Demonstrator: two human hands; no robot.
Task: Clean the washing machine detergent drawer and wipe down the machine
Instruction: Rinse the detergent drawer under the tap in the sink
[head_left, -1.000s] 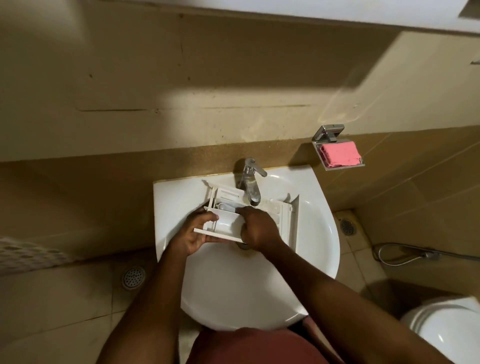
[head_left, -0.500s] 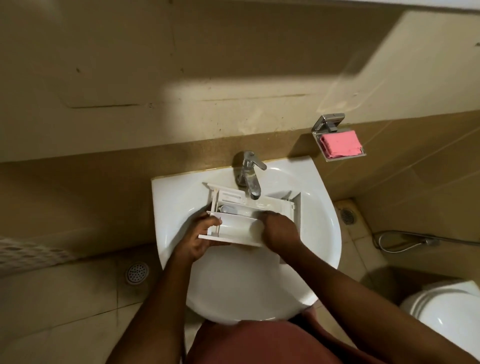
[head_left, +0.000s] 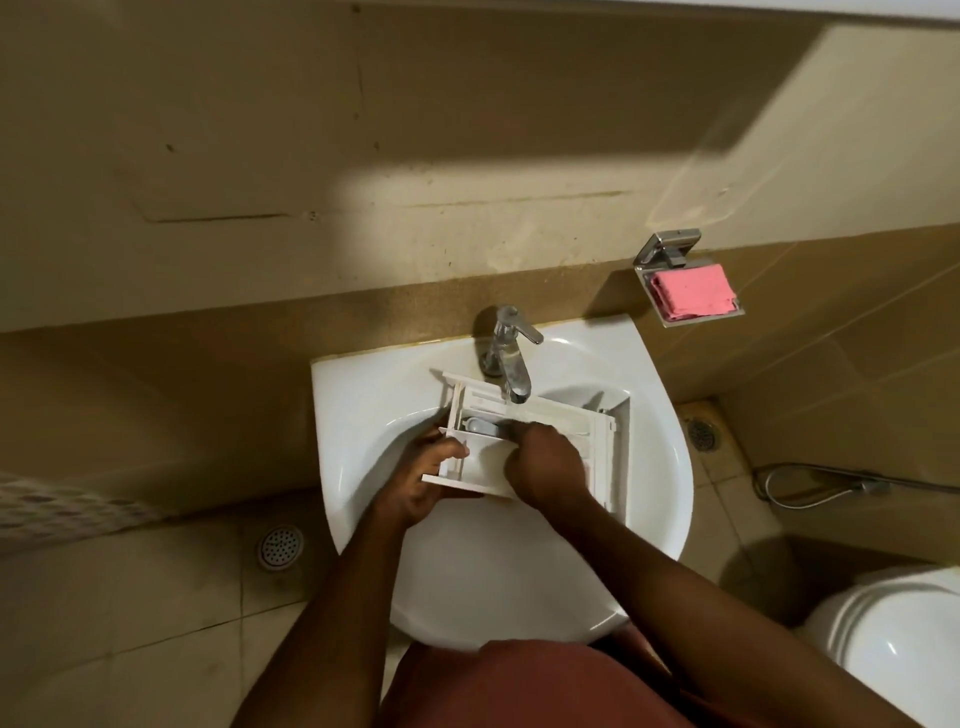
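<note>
The white detergent drawer (head_left: 558, 415) lies tilted in the white sink (head_left: 667, 467), just below the spout of the chrome tap (head_left: 511, 366). My left hand (head_left: 418, 480) grips the drawer's near left corner, thumb on top of the front panel. My right hand (head_left: 545, 462) sits in the drawer's middle compartment with its fingers curled down against the plastic. Whatever lies under those fingers is hidden. The washing machine is out of view.
A folded pink cloth (head_left: 693, 291) lies in a metal wall dish right of the tap. A toilet (head_left: 893, 639) stands at the lower right, with a spray hose (head_left: 810, 483) on the floor beside it. Floor drains (head_left: 280, 545) sit on both sides of the sink.
My right hand has slid from the drawer's right part back toward its middle, rubbing inside it. My left hand keeps its grip, and the drawer has tipped slightly.
</note>
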